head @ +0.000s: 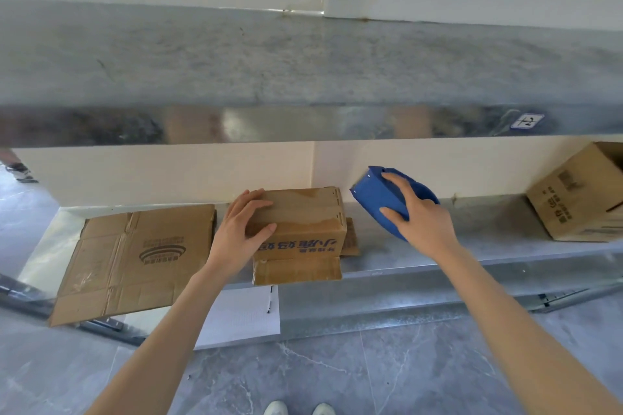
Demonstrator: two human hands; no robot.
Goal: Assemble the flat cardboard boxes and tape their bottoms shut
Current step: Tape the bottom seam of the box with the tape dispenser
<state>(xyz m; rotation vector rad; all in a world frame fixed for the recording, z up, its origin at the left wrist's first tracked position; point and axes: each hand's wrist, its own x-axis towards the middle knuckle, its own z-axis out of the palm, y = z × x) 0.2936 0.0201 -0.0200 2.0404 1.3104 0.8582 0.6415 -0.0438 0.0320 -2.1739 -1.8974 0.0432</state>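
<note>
While you stand facing the metal shelf (472, 256), a flattened box (135, 259) lies on its left part, printed side up, with its near corner hanging past the shelf's front edge. Just right of it, your left hand (241, 232) grips the left end of the small box (303, 222): the fingers lie over the top face and the thumb presses against the front face, so the edge is pinched between them. That small box stands on the middle of the shelf, its blue lettering upside down to you, a glossy strip of tape across its top and one flap sticking out over the shelf's front edge. A scrap of cardboard (350, 239) lies flat just behind its right side. Below the shelf's edge sits a white sheet (242, 316). Further right, your right hand (418, 222) curls its fingers around the blue tape dispenser (377, 198), holding it tilted just beside the small box's right end, apart from it. At the far right of the shelf stands an assembled box (580, 195), tilted, with its top open.
</note>
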